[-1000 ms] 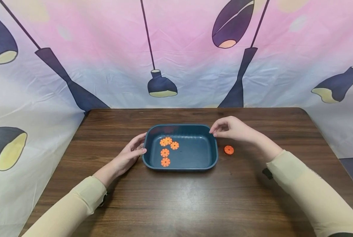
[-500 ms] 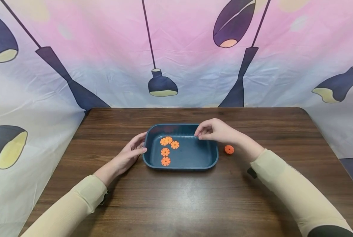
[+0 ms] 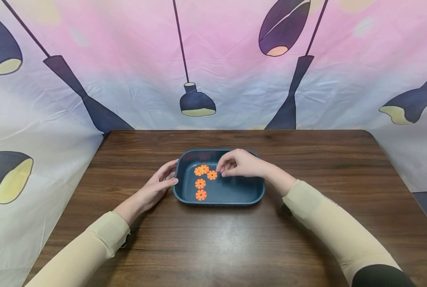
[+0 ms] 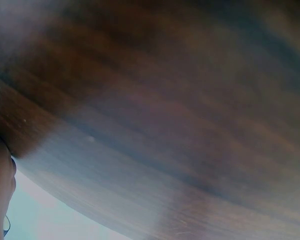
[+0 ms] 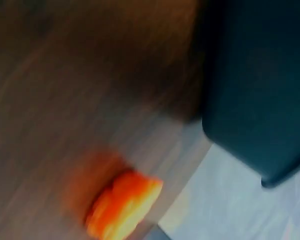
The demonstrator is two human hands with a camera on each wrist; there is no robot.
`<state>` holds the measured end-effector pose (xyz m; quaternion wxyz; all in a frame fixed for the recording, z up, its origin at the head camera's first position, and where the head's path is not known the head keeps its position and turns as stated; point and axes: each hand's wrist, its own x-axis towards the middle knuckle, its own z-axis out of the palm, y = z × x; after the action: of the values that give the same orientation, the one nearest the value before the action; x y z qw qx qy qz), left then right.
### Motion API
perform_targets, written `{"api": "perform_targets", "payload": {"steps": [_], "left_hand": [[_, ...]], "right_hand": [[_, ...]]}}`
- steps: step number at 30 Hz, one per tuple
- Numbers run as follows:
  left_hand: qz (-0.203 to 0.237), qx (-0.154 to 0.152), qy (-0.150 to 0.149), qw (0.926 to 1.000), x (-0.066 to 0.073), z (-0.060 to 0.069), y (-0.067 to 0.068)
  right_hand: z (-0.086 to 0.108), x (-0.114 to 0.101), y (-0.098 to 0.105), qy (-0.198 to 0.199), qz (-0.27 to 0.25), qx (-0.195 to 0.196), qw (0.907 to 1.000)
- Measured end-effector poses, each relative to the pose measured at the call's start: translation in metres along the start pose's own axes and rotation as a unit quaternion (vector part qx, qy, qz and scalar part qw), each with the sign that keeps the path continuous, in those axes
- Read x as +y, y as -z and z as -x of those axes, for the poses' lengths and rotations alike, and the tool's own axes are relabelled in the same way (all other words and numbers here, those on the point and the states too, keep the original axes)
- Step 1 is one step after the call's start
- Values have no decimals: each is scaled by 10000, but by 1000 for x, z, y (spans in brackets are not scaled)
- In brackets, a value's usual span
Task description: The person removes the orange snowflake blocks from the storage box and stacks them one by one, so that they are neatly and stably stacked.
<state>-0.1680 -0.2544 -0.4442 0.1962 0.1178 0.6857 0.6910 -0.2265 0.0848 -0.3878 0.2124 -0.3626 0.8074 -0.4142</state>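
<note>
The brown bench [image 3: 163, 255] carries a dark blue tray [image 3: 235, 195]. The left hand [image 3: 159, 185] grips the tray's nine-o'clock end, thumb at the rim; the right hand [image 3: 243, 164] reaches over from three o'clock, fingers curled narrow, though whether they hold anything cannot be told. Five orange discs [image 3: 200, 195] lie inside between eight and ten o'clock, two overlapping; another orange piece [image 5: 125, 205] sits on the bench, towards seven o'clock in the right wrist view. Low fingertips could knock the nearest disc [image 3: 212, 175] into the overlapping pair; a wrist catching the rim could swivel the tray.
</note>
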Motion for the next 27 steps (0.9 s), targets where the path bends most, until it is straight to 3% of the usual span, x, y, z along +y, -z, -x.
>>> {"api": "perform_targets", "payload": {"steps": [21, 27], "left_hand": [[-7, -24, 14, 10000, 1, 0, 0], [15, -46, -8, 10000, 0, 0, 0]], "right_hand": [[-31, -13, -44, 267, -7, -661, 9975], [-35, -14, -54, 386, 218, -726, 9964]]}}
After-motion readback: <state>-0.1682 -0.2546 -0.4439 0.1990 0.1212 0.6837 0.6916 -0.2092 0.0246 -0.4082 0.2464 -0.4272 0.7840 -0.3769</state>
